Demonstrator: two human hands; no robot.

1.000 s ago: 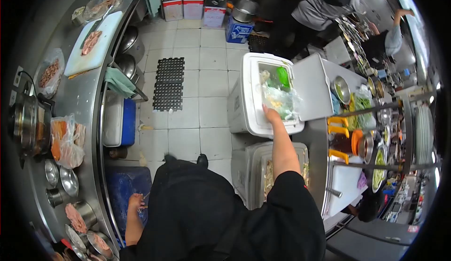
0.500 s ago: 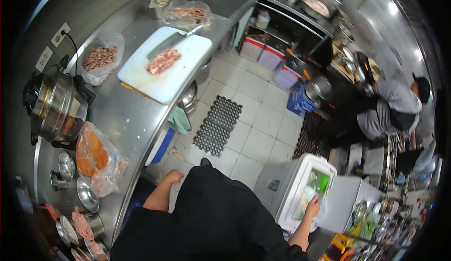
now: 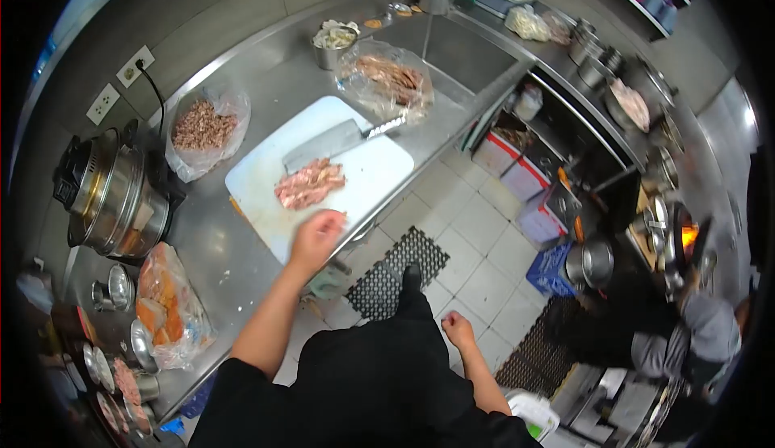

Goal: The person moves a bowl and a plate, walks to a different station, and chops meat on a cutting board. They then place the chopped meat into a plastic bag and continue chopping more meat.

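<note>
My left hand (image 3: 317,240), its fingers curled in, is over the near edge of a white cutting board (image 3: 371,153); I see nothing in it. On the board lie a heap of cut raw meat (image 3: 310,185) and a cleaver (image 3: 327,144) with a wrapped-looking handle pointing to the sink. My right hand (image 3: 458,329) hangs low over the floor tiles, loosely closed, with nothing visible in it. Behind the board is a clear bag of meat strips (image 3: 391,79). To its left sits a bag of minced or diced meat (image 3: 208,125).
A steel steamer pot (image 3: 121,194) and a bag of orange food (image 3: 165,311) stand along the left counter. The sink (image 3: 468,52) is at the back. A black mat (image 3: 395,274) covers floor tiles. A co-worker (image 3: 694,335) works at the right near a flame.
I have turned and stepped towards the counter. My right hand has left the open white cooler, now mostly out of view. My left hand has risen to the cutting board's edge.
</note>
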